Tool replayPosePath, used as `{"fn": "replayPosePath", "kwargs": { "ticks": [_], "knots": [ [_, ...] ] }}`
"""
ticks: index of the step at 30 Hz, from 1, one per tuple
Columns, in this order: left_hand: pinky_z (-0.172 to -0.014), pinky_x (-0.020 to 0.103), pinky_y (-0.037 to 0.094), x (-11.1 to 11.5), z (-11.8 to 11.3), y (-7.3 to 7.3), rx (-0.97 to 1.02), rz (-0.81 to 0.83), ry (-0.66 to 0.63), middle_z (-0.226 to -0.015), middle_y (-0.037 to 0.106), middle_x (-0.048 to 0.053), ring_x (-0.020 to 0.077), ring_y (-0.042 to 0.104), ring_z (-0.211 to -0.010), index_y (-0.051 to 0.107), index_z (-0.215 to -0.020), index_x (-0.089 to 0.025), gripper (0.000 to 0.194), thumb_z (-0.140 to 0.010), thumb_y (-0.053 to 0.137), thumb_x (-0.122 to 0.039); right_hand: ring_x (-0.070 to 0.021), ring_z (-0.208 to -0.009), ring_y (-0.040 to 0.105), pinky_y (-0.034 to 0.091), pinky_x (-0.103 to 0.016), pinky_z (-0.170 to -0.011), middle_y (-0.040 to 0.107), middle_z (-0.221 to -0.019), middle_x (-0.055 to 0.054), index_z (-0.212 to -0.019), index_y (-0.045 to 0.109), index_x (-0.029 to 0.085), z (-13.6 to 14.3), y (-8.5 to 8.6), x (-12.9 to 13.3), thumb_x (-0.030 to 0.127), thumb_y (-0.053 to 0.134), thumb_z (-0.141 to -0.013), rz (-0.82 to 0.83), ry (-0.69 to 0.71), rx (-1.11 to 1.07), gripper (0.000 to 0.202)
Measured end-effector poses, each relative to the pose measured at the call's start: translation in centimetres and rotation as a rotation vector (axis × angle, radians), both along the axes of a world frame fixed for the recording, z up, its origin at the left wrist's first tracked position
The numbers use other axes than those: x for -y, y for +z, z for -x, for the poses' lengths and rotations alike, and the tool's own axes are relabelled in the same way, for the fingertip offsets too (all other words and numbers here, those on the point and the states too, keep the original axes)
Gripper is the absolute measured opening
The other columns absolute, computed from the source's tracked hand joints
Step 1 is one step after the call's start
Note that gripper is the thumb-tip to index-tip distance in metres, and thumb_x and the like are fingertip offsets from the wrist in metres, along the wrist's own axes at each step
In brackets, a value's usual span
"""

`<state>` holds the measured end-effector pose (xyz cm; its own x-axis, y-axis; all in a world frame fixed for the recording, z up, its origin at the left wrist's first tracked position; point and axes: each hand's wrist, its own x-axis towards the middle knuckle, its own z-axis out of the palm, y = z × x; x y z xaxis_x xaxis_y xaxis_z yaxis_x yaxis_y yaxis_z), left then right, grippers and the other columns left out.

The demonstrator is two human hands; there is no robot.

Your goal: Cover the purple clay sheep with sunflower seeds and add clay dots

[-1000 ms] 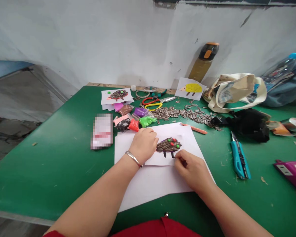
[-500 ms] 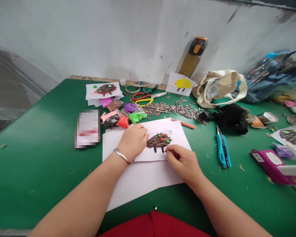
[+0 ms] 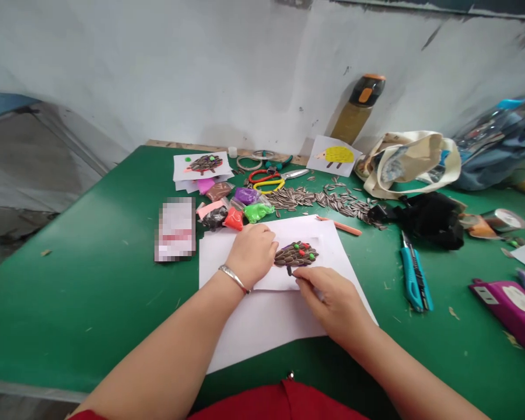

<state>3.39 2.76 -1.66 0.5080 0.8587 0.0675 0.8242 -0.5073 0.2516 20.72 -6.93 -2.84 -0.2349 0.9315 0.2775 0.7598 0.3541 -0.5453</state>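
Observation:
A white card [image 3: 266, 283] bears a hedgehog [image 3: 289, 255] made of sunflower seeds, dotted with red and green clay balls. One short black leg [image 3: 289, 270] shows below the body. My left hand [image 3: 251, 254], with a silver bracelet at its wrist, lies on the card's left side, fingers bent and pressing it down; it covers the hedgehog's head. My right hand [image 3: 328, 291] is pinched at the lower edge of the hedgehog, beside the black leg. A tiny dark bit, seemingly black clay, shows at its fingertips. Larger white paper [image 3: 240, 332] lies underneath.
Bags of coloured clay [image 3: 234, 219], scissors [image 3: 269, 181] and loose sunflower seeds [image 3: 293, 198] lie beyond the paper. An orange pencil-like stick [image 3: 347, 228] is near its far corner. A blue utility knife [image 3: 415, 274] and a magenta case [image 3: 510, 309] are to the right.
The view has swung slightly left, so things appear shifted right. My right hand has moved left over the card and covers the right leg. My left hand stays on the card.

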Motion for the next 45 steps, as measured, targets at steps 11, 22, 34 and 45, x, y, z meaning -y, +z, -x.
{"fn": "replayPosePath", "kwargs": {
  "ticks": [11,22,34,45],
  "knots": [
    [-0.080,0.035,0.041,0.3,0.1,-0.4,0.020,-0.027,0.008,-0.086,0.064,0.008,0.0216,0.056,-0.086,0.066,-0.076,-0.015,0.024,-0.090,0.047,-0.020,-0.0159,-0.078,0.064,0.051,-0.026,-0.070,0.069,-0.085,-0.004,-0.093,0.063,0.021,1.4,-0.6,-0.3,0.018,0.044,-0.090,-0.031,0.007,-0.087,0.019],
    [-0.082,0.035,0.042,0.6,0.2,-0.8,0.044,-0.022,0.045,-0.090,0.064,0.008,0.0206,0.055,-0.087,0.065,-0.077,-0.015,0.023,-0.091,0.047,-0.022,-0.0161,-0.082,0.066,0.051,-0.026,-0.072,0.070,-0.091,-0.002,-0.097,0.063,0.023,-0.8,-1.1,-0.9,0.025,0.047,-0.092,-0.029,-0.012,-0.046,0.017],
    [-0.078,0.036,0.040,0.0,-0.1,0.2,-0.015,0.020,-0.006,-0.085,0.062,0.008,0.0209,0.055,-0.082,0.064,-0.074,-0.015,0.025,-0.091,0.046,-0.021,-0.0182,-0.086,0.059,0.047,-0.029,-0.076,0.064,-0.089,-0.005,-0.094,0.062,0.019,-0.8,-0.6,-1.0,0.016,0.046,-0.092,0.042,0.031,-0.008,0.017],
    [-0.077,0.035,0.040,0.0,-0.1,0.3,-0.017,0.025,-0.001,-0.084,0.062,0.008,0.0208,0.055,-0.082,0.064,-0.074,-0.015,0.026,-0.091,0.046,-0.021,-0.0196,-0.075,0.055,0.043,-0.032,-0.069,0.060,-0.077,-0.006,-0.086,0.061,0.017,-0.3,-1.3,-1.2,0.020,0.046,-0.093,-0.041,0.021,0.046,0.017]
  ]
}}
